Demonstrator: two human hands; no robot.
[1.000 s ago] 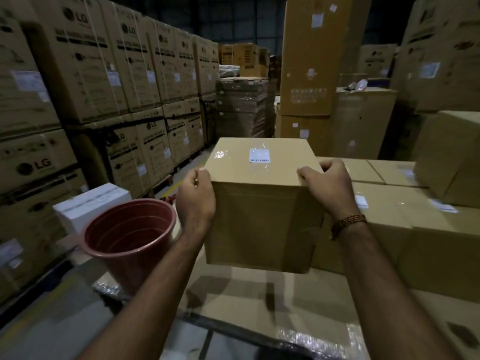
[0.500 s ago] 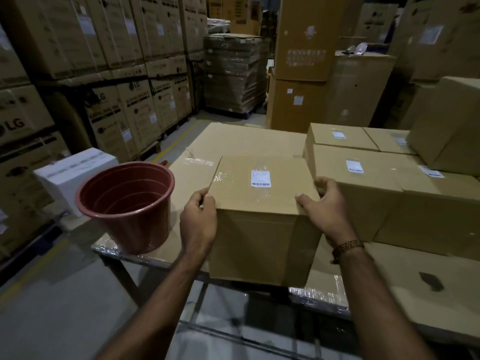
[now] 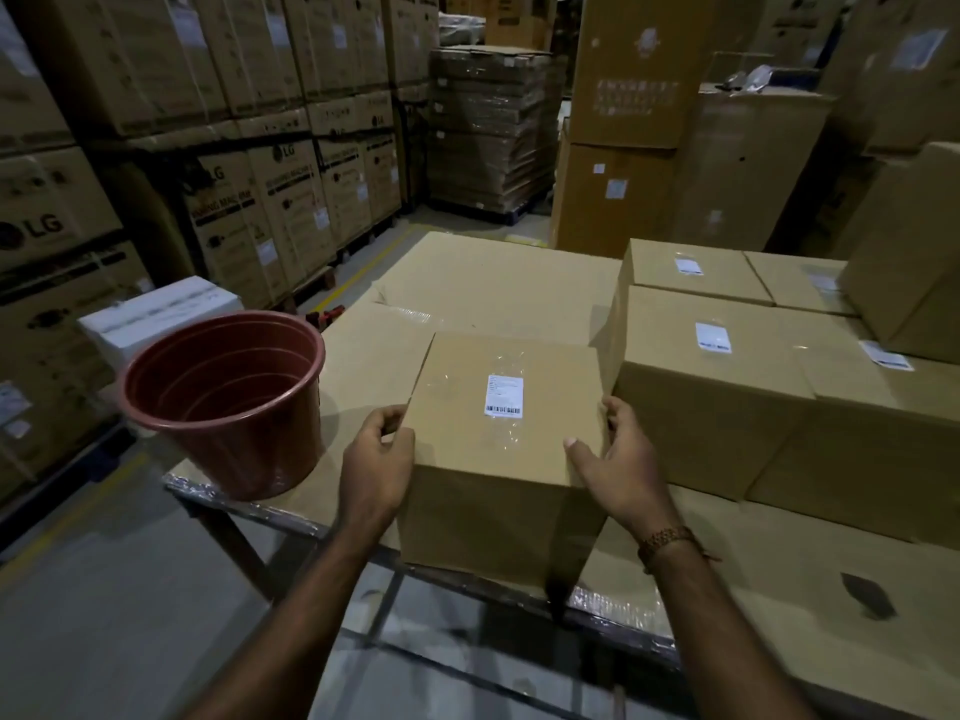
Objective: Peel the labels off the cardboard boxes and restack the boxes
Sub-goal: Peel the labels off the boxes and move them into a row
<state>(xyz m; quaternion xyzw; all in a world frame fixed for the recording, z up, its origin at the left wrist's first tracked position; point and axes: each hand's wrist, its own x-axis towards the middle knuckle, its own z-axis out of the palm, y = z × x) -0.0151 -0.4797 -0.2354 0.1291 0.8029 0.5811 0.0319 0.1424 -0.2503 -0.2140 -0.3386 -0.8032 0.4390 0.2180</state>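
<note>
At the table's (image 3: 779,579) near edge we clasp the box (image 3: 498,459), left hand (image 3: 376,472) and right hand (image 3: 618,467) curled round its corners; fingertips hidden, label (image 3: 504,396) print unreadable.

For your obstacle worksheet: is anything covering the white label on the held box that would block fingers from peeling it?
Yes. A sheet of clear tape lies over the white label on the held box. Both the left hand and right hand grip the sides.

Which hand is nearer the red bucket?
Left. The left hand holds the box's left edge, just right of the red bucket; the right hand holds the box's far side.
</note>
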